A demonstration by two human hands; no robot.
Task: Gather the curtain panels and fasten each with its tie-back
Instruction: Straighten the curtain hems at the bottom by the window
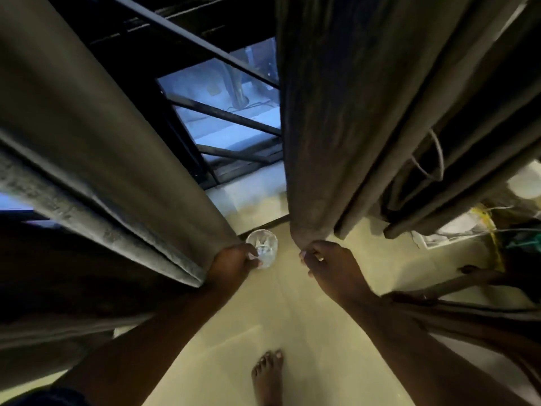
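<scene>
Two grey-brown curtain panels hang in front of a dark window. My left hand (232, 263) grips the inner edge of the left panel (96, 148). My right hand (325, 263) pinches the inner edge of the right panel (345, 112), and a ring shows on one finger. The two panels are held apart, with a gap between them showing the window. A thin light cord loop (433, 159), possibly a tie-back, hangs among the right panel's folds at the right.
Black window bars (222, 112) and a pale sill (248, 197) lie behind the gap. A clear glass cup (263, 250) stands on the floor just beyond my left hand. My bare foot (268, 376) is on the pale floor. Clutter and cables (483, 224) sit at right.
</scene>
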